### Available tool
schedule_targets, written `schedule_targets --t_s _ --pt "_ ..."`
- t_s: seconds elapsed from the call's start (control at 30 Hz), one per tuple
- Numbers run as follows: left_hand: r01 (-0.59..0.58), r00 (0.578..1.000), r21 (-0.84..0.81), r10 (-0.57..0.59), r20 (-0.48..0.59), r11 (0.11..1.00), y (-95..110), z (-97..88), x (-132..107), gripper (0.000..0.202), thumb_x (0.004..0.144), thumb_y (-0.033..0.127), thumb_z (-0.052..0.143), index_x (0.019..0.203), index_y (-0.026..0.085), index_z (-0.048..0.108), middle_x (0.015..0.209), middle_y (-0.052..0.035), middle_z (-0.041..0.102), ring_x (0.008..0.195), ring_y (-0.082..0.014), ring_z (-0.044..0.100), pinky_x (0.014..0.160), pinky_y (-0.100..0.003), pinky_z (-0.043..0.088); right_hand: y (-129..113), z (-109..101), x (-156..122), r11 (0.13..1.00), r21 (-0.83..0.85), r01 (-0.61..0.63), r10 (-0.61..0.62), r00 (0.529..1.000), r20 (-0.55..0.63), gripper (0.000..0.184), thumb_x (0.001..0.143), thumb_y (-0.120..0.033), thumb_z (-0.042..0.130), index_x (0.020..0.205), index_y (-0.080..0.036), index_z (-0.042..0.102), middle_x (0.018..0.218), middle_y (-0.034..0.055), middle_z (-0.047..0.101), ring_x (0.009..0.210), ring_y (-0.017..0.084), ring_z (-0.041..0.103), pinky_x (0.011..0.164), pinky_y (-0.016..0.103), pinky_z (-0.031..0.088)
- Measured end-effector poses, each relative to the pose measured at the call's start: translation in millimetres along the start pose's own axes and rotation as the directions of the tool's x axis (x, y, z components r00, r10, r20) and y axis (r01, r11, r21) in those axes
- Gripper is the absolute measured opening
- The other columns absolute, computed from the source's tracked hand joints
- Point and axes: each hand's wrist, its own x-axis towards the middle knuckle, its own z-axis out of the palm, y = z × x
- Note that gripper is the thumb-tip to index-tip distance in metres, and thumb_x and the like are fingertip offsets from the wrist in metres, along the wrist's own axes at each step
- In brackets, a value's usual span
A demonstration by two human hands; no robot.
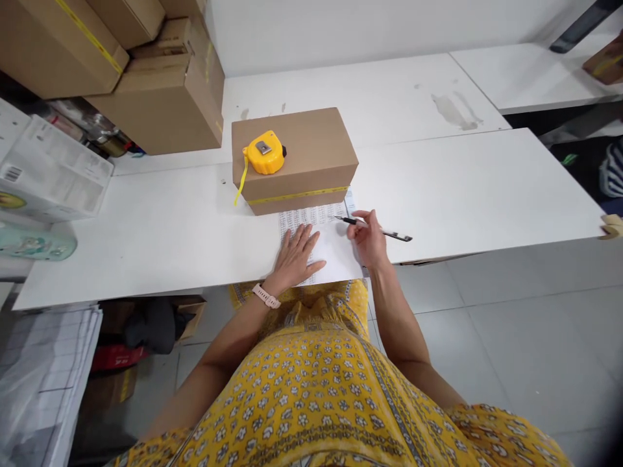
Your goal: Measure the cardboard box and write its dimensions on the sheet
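My left hand lies flat on a printed sheet of paper at the front edge of the white table, fingers spread. In my right hand is a pen, its tip pointing left over the rows of print. Just beyond the sheet sits a closed cardboard box with yellow tape along its near side; it covers the sheet's far end. On top of the box, toward its left, rests a yellow tape measure with a short bit of its blade hanging over the edge.
Several cardboard boxes are stacked at the back left. A white printed carton and a pale green bottle stand at the table's left end. The white table reaches right, with a wall behind.
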Motion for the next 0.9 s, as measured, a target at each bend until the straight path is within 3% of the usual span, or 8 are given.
schedule_targets --t_s 0.1,0.2,0.27,0.33,0.47,0.7,0.9 --pt "0.006 1.0 0.019 -0.006 -0.017 1.0 0.3 -2.0 1.3 0.072 0.095 0.051 0.06 0.155 0.015 0.04 0.167 -0.0169 0.028 0.157 -0.0337 0.019 0.127 -0.058 0.01 12.9 23.4 4.6 0.999 0.008 -0.033 0.032 0.995 0.097 0.063 0.079 -0.081 0.058 0.099 -0.023 0.066 0.075 0.0016 0.068 0.071 0.017 0.065 0.073 0.033 0.054" --pt "0.033 0.998 0.028 -0.031 -0.062 0.999 -0.4 -0.7 1.1 0.06 0.097 0.048 0.059 0.148 0.018 0.049 0.164 -0.013 0.037 0.155 -0.0304 0.027 0.128 -0.054 0.016 23.2 38.6 8.5 0.994 -0.101 0.031 -0.027 0.999 0.043 0.048 0.074 -0.069 0.075 0.078 -0.022 0.064 0.066 -0.0025 0.06 0.064 0.013 0.056 0.067 0.03 0.048" --pt "0.052 0.994 0.013 -0.05 -0.1 0.999 -2.0 1.1 0.6 0.05 0.098 0.043 0.058 0.142 0.02 0.055 0.161 -0.0106 0.044 0.153 -0.0282 0.033 0.128 -0.052 0.02 27.5 44.7 10.3 0.976 -0.194 0.096 -0.098 0.995 -0.004 0.047 0.081 -0.064 0.071 0.067 -0.022 0.056 0.062 -0.0037 0.053 0.06 0.012 0.048 0.063 0.029 0.043" --pt "0.059 0.989 -0.011 -0.06 -0.135 0.998 -3.9 2.7 0.3 0.043 0.099 0.039 0.057 0.137 0.02 0.06 0.158 -0.0101 0.048 0.151 -0.0275 0.037 0.127 -0.052 0.023 30.0 48.8 11.1 0.957 -0.251 0.147 -0.152 0.988 -0.004 0.043 0.083 -0.06 0.07 0.069 -0.023 0.054 0.064 -0.0041 0.052 0.062 0.012 0.046 0.061 0.028 0.04" --pt "0.05 0.981 -0.059 -0.06 -0.182 0.997 -6.0 4.8 0.3 0.036 0.099 0.033 0.057 0.131 0.018 0.063 0.154 -0.0111 0.053 0.149 -0.0271 0.041 0.126 -0.052 0.026 33.8 52.5 12.5 0.946 -0.295 0.136 -0.133 0.991 0.03 0.034 0.076 -0.05 0.078 0.08 -0.023 0.056 0.072 -0.0042 0.058 0.064 0.012 0.048 0.063 0.028 0.04" --pt "0.05 0.978 -0.108 -0.07 -0.198 0.993 -5.4 5.5 0.5 0.033 0.099 0.029 0.057 0.129 0.017 0.065 0.151 -0.011 0.056 0.148 -0.0267 0.042 0.126 -0.052 0.027 36.3 56.1 17.3 0.889 -0.41 0.203 -0.225 0.974 -0.004 0.036 0.079 -0.036 0.067 0.062 -0.024 0.038 0.055 -0.0071 0.04 0.057 0.011 0.036 0.056 0.027 0.031" --pt "0.058 0.979 -0.135 -0.083 -0.188 0.989 -6.5 6.1 0.3 0.032 0.098 0.027 0.057 0.128 0.019 0.066 0.15 -0.0099 0.058 0.148 -0.0266 0.042 0.126 -0.052 0.028 35.0 57.9 15.0 0.874 -0.433 0.222 -0.241 0.971 0.01 0.031 0.078 -0.031 0.063 0.062 -0.024 0.036 0.056 -0.0073 0.038 0.056 0.01 0.034 0.056 0.027 0.029"
